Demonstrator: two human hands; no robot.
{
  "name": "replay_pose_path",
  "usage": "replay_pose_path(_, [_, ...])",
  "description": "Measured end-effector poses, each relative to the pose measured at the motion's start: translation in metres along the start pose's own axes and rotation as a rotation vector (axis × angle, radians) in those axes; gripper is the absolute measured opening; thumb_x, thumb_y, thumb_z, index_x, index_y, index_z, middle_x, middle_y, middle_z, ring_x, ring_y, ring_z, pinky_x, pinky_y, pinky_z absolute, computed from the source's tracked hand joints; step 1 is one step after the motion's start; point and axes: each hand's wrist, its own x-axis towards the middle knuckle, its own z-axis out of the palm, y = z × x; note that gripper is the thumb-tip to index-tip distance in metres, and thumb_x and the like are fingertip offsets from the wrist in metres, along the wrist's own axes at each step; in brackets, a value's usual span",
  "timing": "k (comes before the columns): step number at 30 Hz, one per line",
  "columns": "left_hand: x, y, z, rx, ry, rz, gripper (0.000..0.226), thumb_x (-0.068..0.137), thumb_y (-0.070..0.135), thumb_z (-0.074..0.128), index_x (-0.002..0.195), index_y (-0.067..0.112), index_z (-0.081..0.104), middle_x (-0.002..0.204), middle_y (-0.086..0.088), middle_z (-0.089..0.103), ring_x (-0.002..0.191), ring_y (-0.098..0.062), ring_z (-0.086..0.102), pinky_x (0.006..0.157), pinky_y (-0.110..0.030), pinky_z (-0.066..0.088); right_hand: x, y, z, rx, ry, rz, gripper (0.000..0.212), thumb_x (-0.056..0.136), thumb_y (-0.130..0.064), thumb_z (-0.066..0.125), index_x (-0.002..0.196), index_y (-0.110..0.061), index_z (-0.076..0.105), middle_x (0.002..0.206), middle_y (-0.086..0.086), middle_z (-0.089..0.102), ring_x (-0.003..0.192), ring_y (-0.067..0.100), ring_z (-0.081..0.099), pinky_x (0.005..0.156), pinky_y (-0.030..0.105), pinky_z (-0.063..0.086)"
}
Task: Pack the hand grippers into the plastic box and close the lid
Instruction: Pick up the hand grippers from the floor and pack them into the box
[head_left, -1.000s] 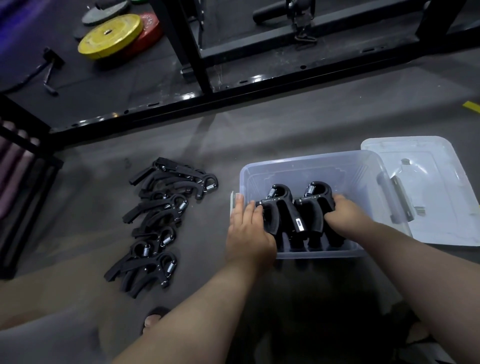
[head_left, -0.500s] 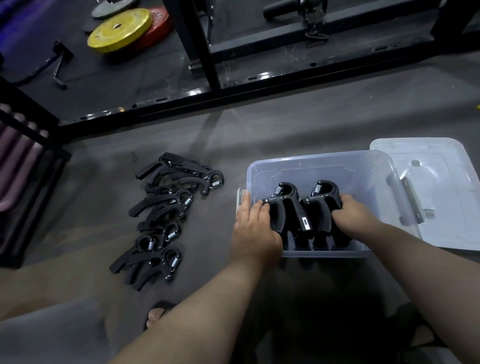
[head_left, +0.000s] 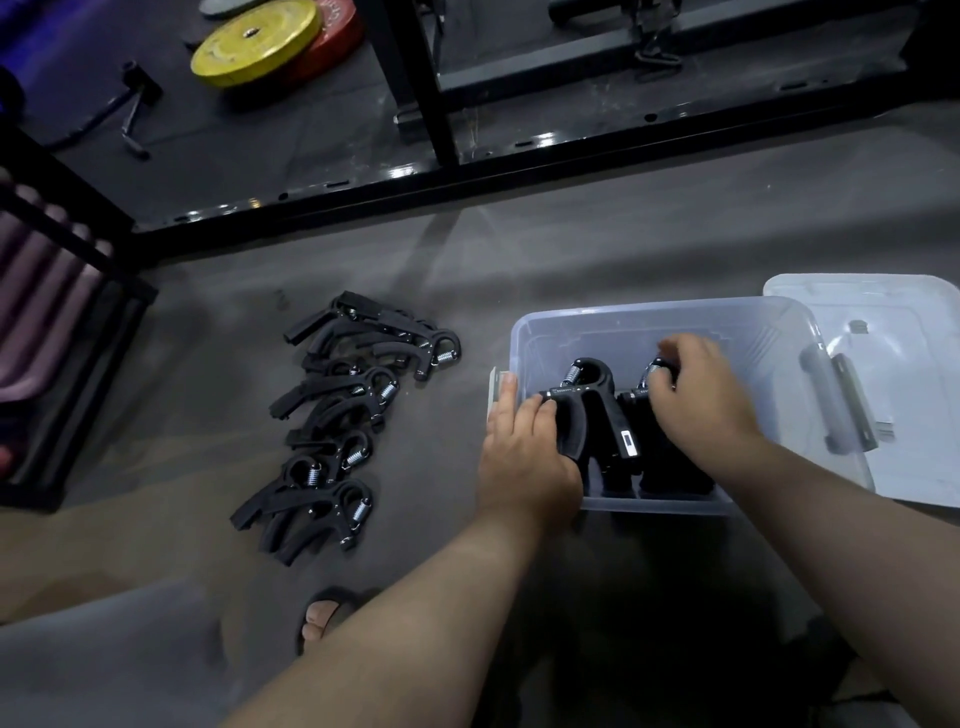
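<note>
A person's two bare hands reach into a clear plastic box (head_left: 623, 325) on a gym floor. Two black hand grippers stand upright in it, side by side, handles down. The left hand (head_left: 524, 452) lies at the box's left wall, its fingers (head_left: 543, 413) fairly straight and pressed against the first gripper (head_left: 589, 402). The right hand (head_left: 698, 402) covers the second gripper (head_left: 631, 415), fingers curled over its arched top, apparently near the spring, though the hand hides the exact hold. About eight more lie in a pile (head_left: 337, 431) on the floor to the left. The lid (head_left: 914, 431) lies flat just right of the box. The grippers look stiff, sturdy and fairly light; the arch or both padded handles together likely give the surest hold, since splayed handles could hook on neighbours.
</note>
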Motion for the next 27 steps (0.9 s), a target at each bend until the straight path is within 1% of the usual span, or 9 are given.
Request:
replay_pose_path(4, [0.000,-0.002,0.002,-0.055,0.058,-0.004,0.067,0.070,0.020,0.030,0.132,0.007,0.052,0.143,-0.005,0.049,0.149,-0.025,0.014,0.114,-0.047,0.031,-0.008,-0.032,0.018,0.064,-0.026,-0.255,0.037,0.090,-0.009,0.051,0.126,-0.009,0.059,0.128,0.007,0.058,0.122,0.023,0.052,0.107,0.035,0.038])
replay_pose_path(6, [-0.001,-0.002,0.004,-0.105,0.068,-0.016,0.062,0.074,0.018,0.033,0.133,0.006,0.048,0.141,-0.005,0.048,0.149,-0.026,0.013,0.117,-0.043,0.026,-0.010,-0.045,0.027,0.063,-0.063,-0.314,0.042,0.091,-0.010,0.052,0.133,-0.009,0.055,0.136,0.007,0.055,0.128,0.023,0.049,0.111,0.035,0.034])
replay_pose_path(9, [-0.003,-0.004,0.008,-0.134,0.150,0.042,0.057,0.075,0.017,0.039,0.129,0.001,0.049,0.130,-0.013,0.052,0.140,-0.035,0.031,0.118,-0.043,0.022,-0.011,-0.057,0.038,0.043,-0.175,-0.358,0.050,0.094,-0.014,0.050,0.144,-0.010,0.045,0.151,0.002,0.043,0.139,0.018,0.038,0.117,0.033,0.028])
replay_pose_path(11, [-0.003,-0.007,0.007,-0.226,0.241,0.025,0.052,0.077,0.018,0.041,0.124,-0.002,0.050,0.124,-0.017,0.052,0.124,-0.034,0.043,0.113,-0.041,0.029,-0.011,-0.065,0.043,0.058,-0.217,-0.396,0.052,0.096,-0.016,0.049,0.147,-0.012,0.041,0.155,0.000,0.037,0.144,0.014,0.031,0.120,0.031,0.023])
replay_pose_path(14, [-0.001,-0.017,-0.005,-0.499,0.407,-0.228,0.044,0.080,0.021,0.042,0.117,0.000,0.052,0.119,-0.014,0.048,0.109,-0.025,0.046,0.102,-0.028,0.033,-0.008,-0.088,0.052,0.116,-0.228,-0.453,0.052,0.098,-0.017,0.048,0.149,-0.012,0.039,0.157,0.001,0.034,0.146,0.013,0.026,0.120,0.028,0.017])
replay_pose_path(17, [-0.010,-0.053,-0.005,-0.436,0.520,-0.464,0.044,0.079,0.028,0.041,0.112,0.003,0.056,0.111,-0.012,0.053,0.104,-0.025,0.047,0.095,-0.029,0.031,-0.006,-0.105,0.072,0.013,-0.325,-0.450,0.055,0.102,-0.029,0.041,0.152,-0.012,0.030,0.162,0.004,0.020,0.151,0.017,0.011,0.122,0.032,0.009])
replay_pose_path(21, [-0.046,-0.116,0.003,-0.184,0.244,-0.578,0.048,0.076,0.027,0.040,0.115,0.006,0.058,0.116,-0.014,0.053,0.107,-0.032,0.049,0.097,-0.037,0.035,-0.018,-0.105,0.095,-0.266,-0.387,-0.404,0.065,0.099,-0.038,0.042,0.156,-0.016,0.019,0.164,0.001,-0.013,0.149,0.019,-0.019,0.121,0.041,0.000])
replay_pose_path(25, [-0.069,-0.172,0.006,-0.052,0.068,-0.779,0.056,0.061,0.026,0.033,0.098,0.001,0.066,0.103,-0.024,0.059,0.087,-0.047,0.059,0.079,-0.050,0.049,-0.019,-0.115,0.102,-0.197,-0.263,-0.366,0.061,0.095,-0.026,0.048,0.151,-0.009,0.032,0.165,0.006,0.001,0.151,0.022,-0.010,0.123,0.043,0.005])
replay_pose_path(27, [-0.069,-0.188,-0.002,-0.027,-0.049,-0.915,0.059,0.065,0.024,0.035,0.115,0.005,0.060,0.123,-0.021,0.050,0.109,-0.044,0.050,0.094,-0.048,0.039,-0.018,-0.120,0.105,-0.150,-0.232,-0.330,0.058,0.094,-0.022,0.047,0.150,-0.008,0.035,0.164,0.005,0.008,0.152,0.021,-0.006,0.123,0.044,0.007])
